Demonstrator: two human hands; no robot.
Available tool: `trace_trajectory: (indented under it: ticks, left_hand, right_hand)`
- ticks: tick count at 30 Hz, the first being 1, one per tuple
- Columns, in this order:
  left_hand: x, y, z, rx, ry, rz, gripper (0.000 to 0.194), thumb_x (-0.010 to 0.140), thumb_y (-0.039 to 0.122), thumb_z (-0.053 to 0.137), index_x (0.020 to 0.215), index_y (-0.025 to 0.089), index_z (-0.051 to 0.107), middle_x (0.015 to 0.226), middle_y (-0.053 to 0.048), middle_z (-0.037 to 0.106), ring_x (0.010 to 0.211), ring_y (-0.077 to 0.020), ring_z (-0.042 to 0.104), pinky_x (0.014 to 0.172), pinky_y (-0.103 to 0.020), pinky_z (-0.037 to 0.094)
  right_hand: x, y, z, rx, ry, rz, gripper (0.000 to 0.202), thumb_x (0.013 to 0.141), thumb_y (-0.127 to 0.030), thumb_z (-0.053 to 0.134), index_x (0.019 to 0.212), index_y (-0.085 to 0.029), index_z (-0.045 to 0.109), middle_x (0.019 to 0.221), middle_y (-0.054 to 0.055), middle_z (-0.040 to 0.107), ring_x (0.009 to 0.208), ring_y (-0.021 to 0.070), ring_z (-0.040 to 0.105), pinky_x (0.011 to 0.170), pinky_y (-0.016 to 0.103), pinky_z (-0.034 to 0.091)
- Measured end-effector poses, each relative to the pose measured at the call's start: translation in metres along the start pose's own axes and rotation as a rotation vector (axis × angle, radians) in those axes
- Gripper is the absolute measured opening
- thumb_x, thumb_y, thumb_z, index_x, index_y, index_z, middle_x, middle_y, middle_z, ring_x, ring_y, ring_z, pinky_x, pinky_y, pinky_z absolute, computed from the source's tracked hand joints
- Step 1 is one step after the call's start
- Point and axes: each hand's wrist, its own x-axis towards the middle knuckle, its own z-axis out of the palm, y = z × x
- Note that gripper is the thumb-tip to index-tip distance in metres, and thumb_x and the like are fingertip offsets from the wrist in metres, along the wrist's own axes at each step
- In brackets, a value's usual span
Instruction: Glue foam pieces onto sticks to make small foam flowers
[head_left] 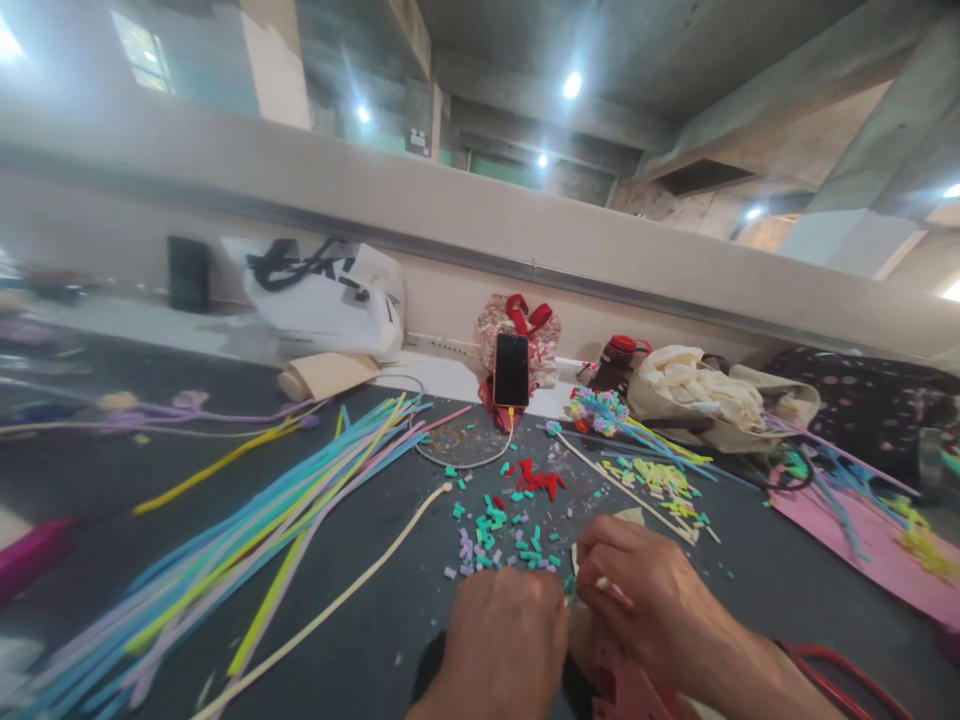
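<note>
My left hand [506, 630] is closed in a fist at the bottom middle, its back toward me, so what it grips is hidden. Beside it, my right hand [649, 590] is closed with fingers and thumb pinched; something small and pale shows among them, too unclear to name. A cream-coloured piece [630, 515] sticks out behind the right fingers. Under the right hand lies a pinkish-red object [634, 695], mostly covered. Just beyond both hands are scattered short teal and lilac cut pieces [491, 535] and a cluster of red pieces [536, 478].
A bundle of long coloured fuzzy stems [277, 545] and a cream stem [360, 580] lie to the left. Yellow cut pieces [660, 480] and a pink sheet [862, 550] are on the right. A phone [511, 370] on a cable [469, 466] stands at the back.
</note>
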Motion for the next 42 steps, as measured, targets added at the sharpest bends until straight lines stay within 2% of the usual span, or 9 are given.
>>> trace_trajectory:
  ticks: [4, 11, 16, 22, 26, 32, 35, 38, 42]
  left_hand:
    - [0.0, 0.0, -0.002, -0.003, -0.02, 0.008, 0.035, 0.076, 0.014, 0.031, 0.07, 0.018, 0.065, 0.07, -0.013, 0.07, 0.067, -0.0312, 0.065, 0.054, -0.037, 0.046]
    - [0.0, 0.001, -0.002, 0.016, 0.014, 0.03, 0.035, 0.076, 0.015, 0.031, 0.069, 0.018, 0.065, 0.067, -0.013, 0.069, 0.064, -0.0311, 0.065, 0.051, -0.034, 0.044]
    - [0.001, -0.002, -0.001, -0.005, -0.006, 0.03, 0.033, 0.078, 0.017, 0.032, 0.07, 0.02, 0.064, 0.068, -0.009, 0.07, 0.065, -0.0264, 0.065, 0.05, -0.028, 0.04]
    - [0.001, -0.004, 0.004, -0.026, 0.042, 0.042, 0.03, 0.08, 0.021, 0.035, 0.068, 0.022, 0.063, 0.066, -0.005, 0.069, 0.065, -0.0218, 0.065, 0.049, -0.024, 0.033]
    - [0.001, 0.0, -0.002, -0.037, 0.052, -0.002, 0.026, 0.078, 0.018, 0.039, 0.068, 0.022, 0.063, 0.067, -0.004, 0.069, 0.066, -0.0196, 0.065, 0.047, -0.023, 0.029]
    - [0.003, 0.0, -0.003, -0.042, 0.018, -0.055, 0.026, 0.078, 0.021, 0.039, 0.069, 0.024, 0.063, 0.071, -0.002, 0.07, 0.07, -0.0184, 0.064, 0.052, -0.022, 0.032]
    - [0.005, -0.005, 0.002, -0.077, 0.076, -0.062, 0.025, 0.078, 0.023, 0.041, 0.07, 0.027, 0.064, 0.073, -0.001, 0.07, 0.069, -0.0178, 0.064, 0.055, -0.023, 0.034]
    - [0.006, -0.009, 0.005, -0.167, 0.186, -0.04, 0.024, 0.078, 0.024, 0.042, 0.071, 0.028, 0.065, 0.072, 0.001, 0.07, 0.067, -0.0153, 0.063, 0.057, -0.021, 0.036]
    - [0.008, -0.013, 0.006, -0.284, 0.321, 0.045, 0.024, 0.077, 0.026, 0.045, 0.064, 0.026, 0.065, 0.064, 0.001, 0.067, 0.063, -0.0132, 0.06, 0.057, -0.019, 0.037]
  right_hand:
    - [0.0, 0.001, 0.005, -0.077, 0.036, -0.02, 0.019, 0.077, -0.007, 0.042, 0.064, -0.017, 0.05, 0.071, 0.002, 0.056, 0.063, 0.0123, 0.05, 0.057, 0.023, 0.035]
    - [-0.001, 0.002, 0.012, -0.184, 0.113, -0.063, 0.022, 0.078, -0.007, 0.037, 0.063, -0.017, 0.05, 0.068, 0.003, 0.055, 0.061, 0.013, 0.048, 0.056, 0.024, 0.034]
    - [-0.001, 0.004, 0.013, -0.181, 0.109, -0.073, 0.022, 0.078, -0.007, 0.037, 0.065, -0.017, 0.051, 0.07, 0.003, 0.056, 0.062, 0.0127, 0.048, 0.057, 0.024, 0.035]
    - [-0.005, 0.008, 0.013, -0.071, 0.082, 0.002, 0.017, 0.077, -0.007, 0.043, 0.065, -0.017, 0.05, 0.073, 0.002, 0.056, 0.066, 0.0126, 0.05, 0.058, 0.023, 0.036]
    - [-0.007, 0.007, 0.008, 0.034, 0.056, 0.05, 0.014, 0.078, -0.01, 0.046, 0.069, -0.018, 0.053, 0.075, 0.002, 0.056, 0.068, 0.0122, 0.051, 0.059, 0.023, 0.037]
    - [-0.01, 0.005, -0.011, 0.191, 0.034, 0.081, 0.016, 0.083, -0.015, 0.045, 0.08, -0.019, 0.06, 0.084, 0.004, 0.058, 0.075, 0.0118, 0.054, 0.065, 0.022, 0.042]
    - [-0.016, 0.01, -0.02, 0.25, 0.145, 0.15, 0.016, 0.083, -0.016, 0.046, 0.084, -0.02, 0.061, 0.09, 0.004, 0.057, 0.082, 0.013, 0.055, 0.071, 0.023, 0.043]
    - [-0.023, 0.016, -0.024, 0.282, 0.245, 0.223, 0.016, 0.082, -0.017, 0.048, 0.087, -0.022, 0.062, 0.092, 0.004, 0.057, 0.085, 0.0148, 0.055, 0.074, 0.025, 0.043]
    - [-0.029, 0.018, -0.022, 0.326, 0.268, 0.248, 0.016, 0.082, -0.018, 0.047, 0.081, -0.02, 0.062, 0.085, 0.004, 0.058, 0.082, 0.0161, 0.056, 0.073, 0.027, 0.044]
